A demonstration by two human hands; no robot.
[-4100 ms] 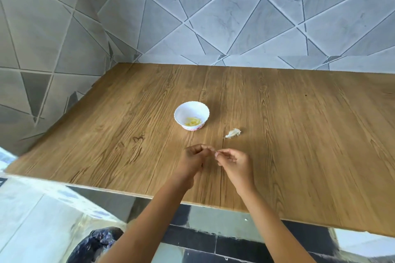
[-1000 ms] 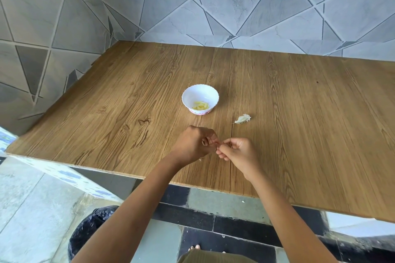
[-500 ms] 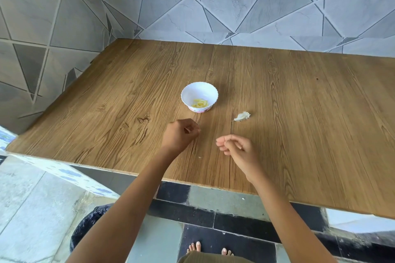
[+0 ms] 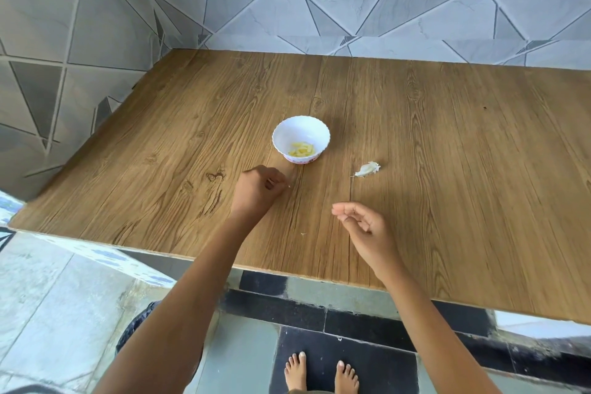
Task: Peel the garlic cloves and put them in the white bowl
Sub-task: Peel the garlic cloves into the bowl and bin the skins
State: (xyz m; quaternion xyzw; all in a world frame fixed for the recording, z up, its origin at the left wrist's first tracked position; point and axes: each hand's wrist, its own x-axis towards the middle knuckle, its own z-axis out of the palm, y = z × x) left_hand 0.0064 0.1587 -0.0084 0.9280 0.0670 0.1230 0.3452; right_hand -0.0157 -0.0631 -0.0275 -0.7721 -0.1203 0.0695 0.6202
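A small white bowl (image 4: 287, 133) stands mid-table with several peeled yellowish cloves (image 4: 301, 149) in its bottom. One unpeeled garlic clove (image 4: 366, 168) in papery white skin lies on the wood to the bowl's right. My left hand (image 4: 258, 190) hovers just in front of the bowl, to its left. Its fingers curl round a small clove, of which only a pale tip (image 4: 289, 186) shows. My right hand (image 4: 363, 229) hangs lower and to the right, fingers loosely curled, with nothing visible in it.
The wooden table (image 4: 447, 169) meets grey tiled walls at the back and left. A tiny skin scrap (image 4: 303, 234) lies between my hands. Below the near edge I see a tiled floor, my bare feet (image 4: 319, 371) and a dark bag (image 4: 134, 333).
My hands, working together a second ago, have parted. The left hand has moved up toward the bowl with the clove in it. The right hand has stayed back.
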